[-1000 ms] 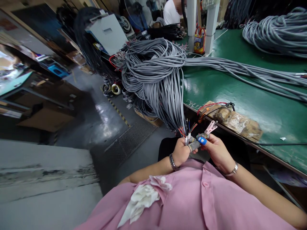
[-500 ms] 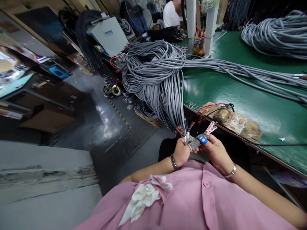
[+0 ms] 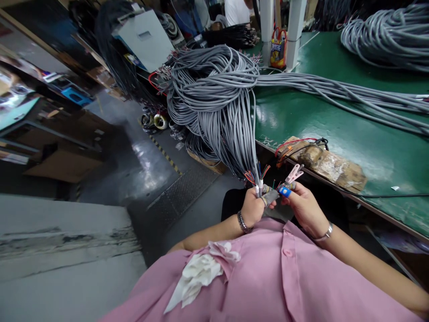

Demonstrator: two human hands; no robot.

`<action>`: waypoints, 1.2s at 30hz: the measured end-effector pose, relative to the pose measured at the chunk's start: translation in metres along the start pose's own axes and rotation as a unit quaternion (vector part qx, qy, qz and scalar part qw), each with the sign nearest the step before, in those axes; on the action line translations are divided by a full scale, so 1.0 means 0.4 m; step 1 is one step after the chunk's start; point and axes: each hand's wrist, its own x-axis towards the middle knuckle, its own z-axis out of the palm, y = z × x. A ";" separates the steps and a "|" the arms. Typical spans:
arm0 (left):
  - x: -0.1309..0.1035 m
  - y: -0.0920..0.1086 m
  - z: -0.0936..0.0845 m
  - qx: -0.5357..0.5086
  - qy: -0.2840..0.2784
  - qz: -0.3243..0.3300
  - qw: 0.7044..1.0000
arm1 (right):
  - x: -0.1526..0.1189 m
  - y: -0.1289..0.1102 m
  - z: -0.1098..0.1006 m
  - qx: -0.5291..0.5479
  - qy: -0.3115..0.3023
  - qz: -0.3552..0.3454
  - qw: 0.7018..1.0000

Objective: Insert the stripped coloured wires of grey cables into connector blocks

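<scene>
My left hand [image 3: 253,208] is closed around the ends of grey cables [image 3: 257,184], with grey wrapping on its fingers. Thin coloured wires [image 3: 250,176] fan out from the stripped cable ends, above white sleeves. Close beside it, my right hand [image 3: 305,209] pinches thumb against forefinger; a blue band [image 3: 284,192] wraps the thumb. What lies between those fingertips is too small to make out. A pink clothes peg [image 3: 295,173] sticks up just above the right fingers. The cables run up from the left hand into a large grey bundle [image 3: 214,89] hanging over the table edge.
On the green table [image 3: 301,116] lies a taped wooden block [image 3: 331,167] with red and black leads. Another grey cable coil [image 3: 385,40] rests at the back right. A snack bag [image 3: 278,48] hangs by white posts. Behind sits a person in white [image 3: 236,12].
The camera view has tilted slightly down, so the background sits higher in the picture. Both hands stay close together at the cable ends, with only small finger shifts.
</scene>
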 end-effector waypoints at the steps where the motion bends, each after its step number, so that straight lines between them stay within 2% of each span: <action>1: 0.000 0.001 0.002 -0.006 0.005 0.000 1.000 | -0.001 0.003 0.002 0.007 0.005 0.000 1.000; 8: 0.011 -0.002 0.018 -0.039 0.047 -0.002 0.998 | -0.011 0.027 0.018 0.080 0.023 0.018 0.996; 14: 0.031 -0.013 0.035 -0.074 0.069 -0.006 0.995 | -0.024 0.025 0.020 0.117 0.006 0.042 0.992; 19: 0.034 -0.010 0.035 -0.077 0.064 -0.005 0.995 | -0.032 0.041 -0.013 0.104 -0.042 0.091 0.990; 24: 0.023 -0.008 0.023 -0.053 0.069 -0.001 0.996 | -0.021 0.028 -0.043 0.097 -0.033 0.060 0.993; 31: 0.008 -0.019 0.015 -0.011 0.020 0.017 1.000 | 0.000 0.008 -0.016 0.010 -0.030 0.021 0.999; 36: 0.008 -0.022 0.011 0.015 0.023 0.010 1.000 | -0.002 0.014 -0.013 0.017 0.001 0.023 1.000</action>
